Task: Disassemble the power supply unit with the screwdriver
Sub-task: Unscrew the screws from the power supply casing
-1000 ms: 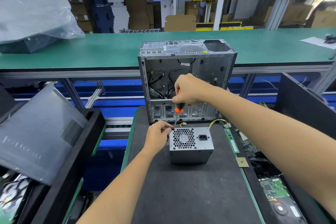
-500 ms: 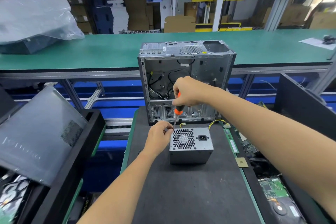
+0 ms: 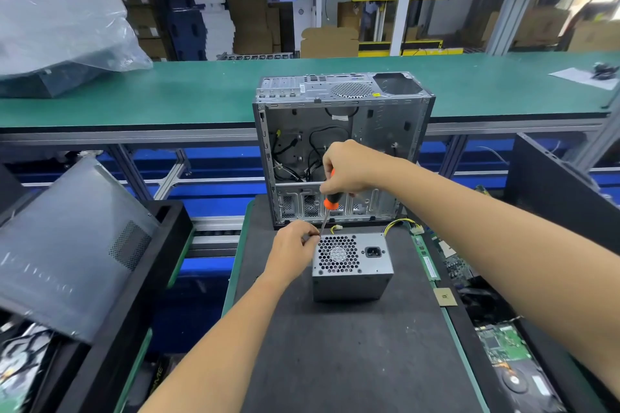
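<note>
Factory bench's black mat (image 3: 352, 362): right hand (image 3: 349, 168) gripping screwdriver (image 3: 330, 203), left hand (image 3: 292, 250) pinching power supply (image 3: 352, 266)

I see the power supply unit (image 3: 352, 266) as a grey metal box sitting flat on the black mat (image 3: 335, 362), about midway between its left and right edges and closer to the far edge than the near one. Its upward face carries a round honeycomb fan grille on the left and a black mains socket on the right; yellow and black wires trail from its far right corner. The screwdriver (image 3: 328, 203), with an orange-and-black handle and a thin steel shaft, tilts down toward the unit's far left corner, tip at the top face.
</note>
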A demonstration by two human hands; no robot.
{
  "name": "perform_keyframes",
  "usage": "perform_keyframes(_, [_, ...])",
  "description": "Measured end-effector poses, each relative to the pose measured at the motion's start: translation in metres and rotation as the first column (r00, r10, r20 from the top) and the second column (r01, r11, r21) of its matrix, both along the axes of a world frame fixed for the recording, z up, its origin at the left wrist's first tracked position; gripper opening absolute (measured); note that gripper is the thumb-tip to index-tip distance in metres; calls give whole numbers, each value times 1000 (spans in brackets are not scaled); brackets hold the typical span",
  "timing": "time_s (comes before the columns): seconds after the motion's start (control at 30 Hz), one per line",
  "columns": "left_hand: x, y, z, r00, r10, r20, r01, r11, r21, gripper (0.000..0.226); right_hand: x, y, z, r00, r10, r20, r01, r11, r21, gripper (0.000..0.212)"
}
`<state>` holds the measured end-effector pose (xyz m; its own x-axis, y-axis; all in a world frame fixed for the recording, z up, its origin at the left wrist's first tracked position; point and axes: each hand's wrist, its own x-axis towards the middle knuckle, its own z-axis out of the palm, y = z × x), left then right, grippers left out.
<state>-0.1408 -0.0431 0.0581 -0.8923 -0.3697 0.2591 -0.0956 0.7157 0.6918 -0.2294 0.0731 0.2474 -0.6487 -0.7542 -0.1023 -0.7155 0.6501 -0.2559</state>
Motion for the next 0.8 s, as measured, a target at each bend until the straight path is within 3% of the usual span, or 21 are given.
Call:
perform_keyframes(0.17, [-1,-3,-4,999,44,-2,-43,985,167,12,9,-14,3,960,280,-30,-271,947,170,23])
perform_keyframes(0.33, [-4,-6,-5,996,-33,80,0,924,382,19,3,-25,12,982,187,32,-189,977,98,17])
perform_keyframes(0.5, [-7,-6,-6,990,-22,141,-43,896,441,20,7,-36,12,986,107,-130,-66,956,286,34])
perform_keyframes(0.8, [-8,-2,-4,994,-3,109,-45,902,429,18,9,-43,14,881,442,-169,-314,813,489,30])
